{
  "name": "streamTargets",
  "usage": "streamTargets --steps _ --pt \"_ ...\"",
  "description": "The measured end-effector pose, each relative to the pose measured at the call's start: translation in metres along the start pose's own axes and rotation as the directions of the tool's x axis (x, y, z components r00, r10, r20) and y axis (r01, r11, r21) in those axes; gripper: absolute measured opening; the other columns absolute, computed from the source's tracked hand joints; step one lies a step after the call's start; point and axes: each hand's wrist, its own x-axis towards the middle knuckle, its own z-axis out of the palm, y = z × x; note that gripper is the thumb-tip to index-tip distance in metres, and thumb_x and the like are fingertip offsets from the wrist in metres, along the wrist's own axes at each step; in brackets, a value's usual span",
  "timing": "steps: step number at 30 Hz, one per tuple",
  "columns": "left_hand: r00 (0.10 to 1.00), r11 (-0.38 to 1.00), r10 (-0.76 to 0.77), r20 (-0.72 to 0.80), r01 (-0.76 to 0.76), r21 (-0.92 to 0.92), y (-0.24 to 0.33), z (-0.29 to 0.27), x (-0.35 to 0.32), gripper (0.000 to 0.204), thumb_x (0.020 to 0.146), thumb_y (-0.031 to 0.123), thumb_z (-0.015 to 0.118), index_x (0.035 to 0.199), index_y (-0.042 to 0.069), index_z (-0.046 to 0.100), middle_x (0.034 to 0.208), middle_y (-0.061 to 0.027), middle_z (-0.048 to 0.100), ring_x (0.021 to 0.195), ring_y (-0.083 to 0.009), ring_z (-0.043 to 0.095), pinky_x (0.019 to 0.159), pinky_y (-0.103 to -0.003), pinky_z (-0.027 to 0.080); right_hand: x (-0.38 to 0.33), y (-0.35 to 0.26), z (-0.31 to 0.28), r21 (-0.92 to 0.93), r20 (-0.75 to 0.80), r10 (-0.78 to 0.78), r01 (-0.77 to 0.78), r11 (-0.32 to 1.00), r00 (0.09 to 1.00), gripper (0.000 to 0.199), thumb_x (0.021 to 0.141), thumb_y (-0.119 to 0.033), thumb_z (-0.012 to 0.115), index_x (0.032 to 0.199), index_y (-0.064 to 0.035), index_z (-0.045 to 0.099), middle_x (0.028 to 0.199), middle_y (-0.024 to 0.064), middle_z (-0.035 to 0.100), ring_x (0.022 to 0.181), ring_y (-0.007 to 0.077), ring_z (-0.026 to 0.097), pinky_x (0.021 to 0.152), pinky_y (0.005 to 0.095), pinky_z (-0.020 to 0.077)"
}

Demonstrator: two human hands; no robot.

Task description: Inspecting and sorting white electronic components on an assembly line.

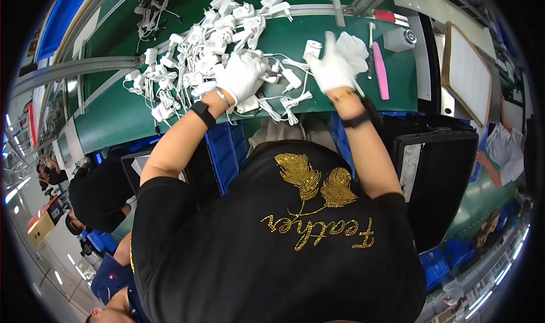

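My left hand [245, 74], in a white glove, is curled closed at the right side of a heap of white power adapters [207, 44] with bundled cables. Whatever lies inside its fingers is hidden. White cable runs out beside it, and a single adapter [291, 80] rests just to its right. My right hand [330, 68], also gloved, has its fingers apart over the green table. A small white roll [313, 47] stands between its thumb and forefinger; I cannot tell whether they touch it. Crumpled white plastic [353, 51] lies right behind that hand.
A pink flat tool [380, 73] and a white brush-like stick [370, 44] lie on the green tabletop [403, 78] at right, near a white box-shaped device [399, 39]. A metal rail [306, 10] crosses the back. Blue crates [226, 152] sit below the front edge. Other people are at left and right.
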Motion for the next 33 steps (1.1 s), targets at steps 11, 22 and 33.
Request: streamTargets --steps 11,22,33 --pt "0.94 0.677 -0.339 -0.043 0.212 -0.705 -0.017 -0.025 -0.038 0.027 0.075 0.003 0.072 0.1 0.007 0.065 0.106 -0.0122 0.065 0.093 -0.0322 0.064 0.078 -0.036 0.054 0.037 -0.007 0.054 0.81 0.005 0.107 -0.066 0.583 0.994 0.065 0.087 -0.031 0.067 0.141 -0.0092 0.038 0.112 0.0212 0.064 0.085 0.0257 0.067 0.071 0.037 0.0528" --pt "0.893 0.893 -0.435 -0.117 0.411 -0.185 -0.111 -0.016 0.142 0.05 0.091 0.03 0.058 0.137 0.013 0.049 0.109 -0.0177 0.066 0.096 -0.0321 0.066 0.083 -0.042 0.053 -0.062 -0.063 -0.011 0.784 0.232 -0.222 -0.318 -0.534 0.947 0.047 0.1 -0.018 0.048 0.145 -0.0128 0.036 0.131 0.0277 0.053 0.086 0.0256 0.065 0.072 0.0349 0.0535" --pt "0.913 0.817 -0.403 0.057 0.388 -0.427 -0.139 0.067 0.212 0.04 0.085 0.032 0.066 0.116 0.007 0.062 0.098 -0.0165 0.069 0.087 -0.0309 0.066 0.077 -0.038 0.051 -0.104 -0.069 -0.028 0.92 0.248 -0.132 -0.276 -0.279 0.96 0.09 0.082 0.003 0.057 0.155 -0.0124 0.005 0.136 0.0288 0.047 0.084 0.0285 0.068 0.07 0.0354 0.0585"
